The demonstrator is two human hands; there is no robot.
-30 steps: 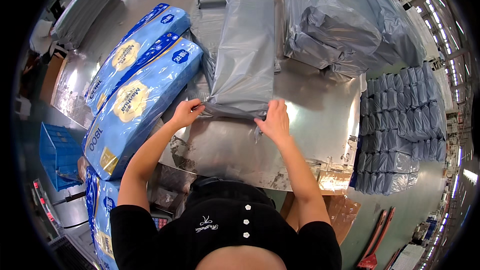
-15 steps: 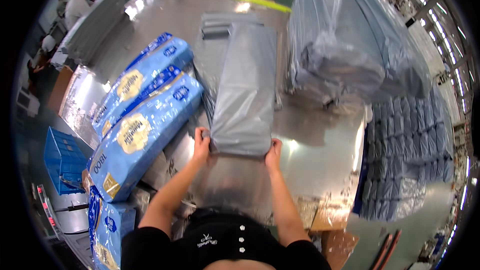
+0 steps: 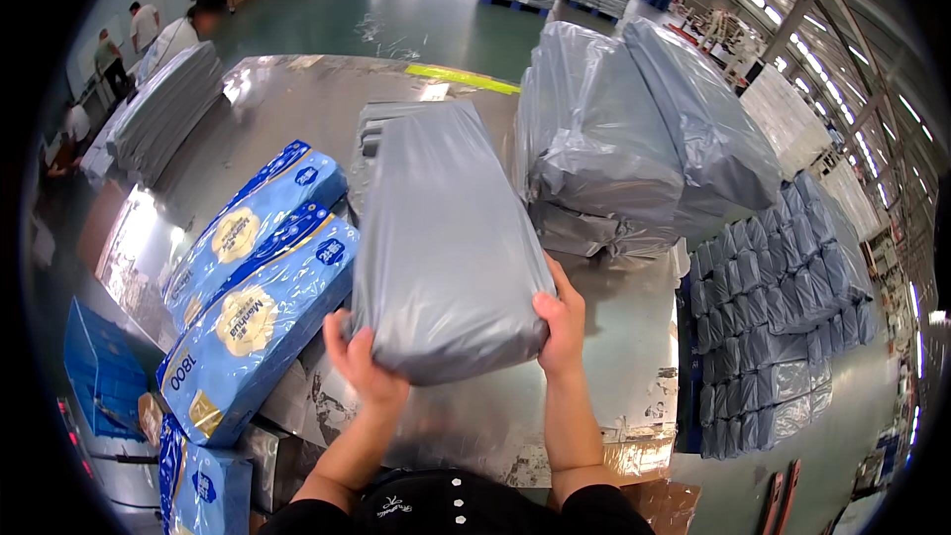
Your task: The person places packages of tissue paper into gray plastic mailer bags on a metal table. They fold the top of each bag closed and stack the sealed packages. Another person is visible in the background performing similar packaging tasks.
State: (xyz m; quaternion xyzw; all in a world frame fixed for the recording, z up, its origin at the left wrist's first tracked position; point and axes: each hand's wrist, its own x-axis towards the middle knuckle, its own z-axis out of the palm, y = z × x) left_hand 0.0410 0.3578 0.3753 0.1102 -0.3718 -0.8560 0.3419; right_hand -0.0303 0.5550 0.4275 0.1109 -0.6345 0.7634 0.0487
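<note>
A long parcel in a grey plastic bag (image 3: 446, 238) is lifted off the shiny metal table (image 3: 604, 376), its near end raised toward me. My left hand (image 3: 362, 362) grips the near left corner from below. My right hand (image 3: 563, 322) clasps the near right corner. Beneath the parcel's far end lies a stack of flat grey bags (image 3: 381, 134).
Two blue printed packs (image 3: 253, 307) lie on the table to my left, another blue pack (image 3: 203, 485) lower down. Bagged grey parcels (image 3: 634, 139) pile up on the right. More grey parcels (image 3: 783, 317) are stacked on the floor at right. People (image 3: 163, 35) stand far left.
The parcel lay flat on the table with my hands at its open end; now both hands have closed on its near corners and raised it toward me.
</note>
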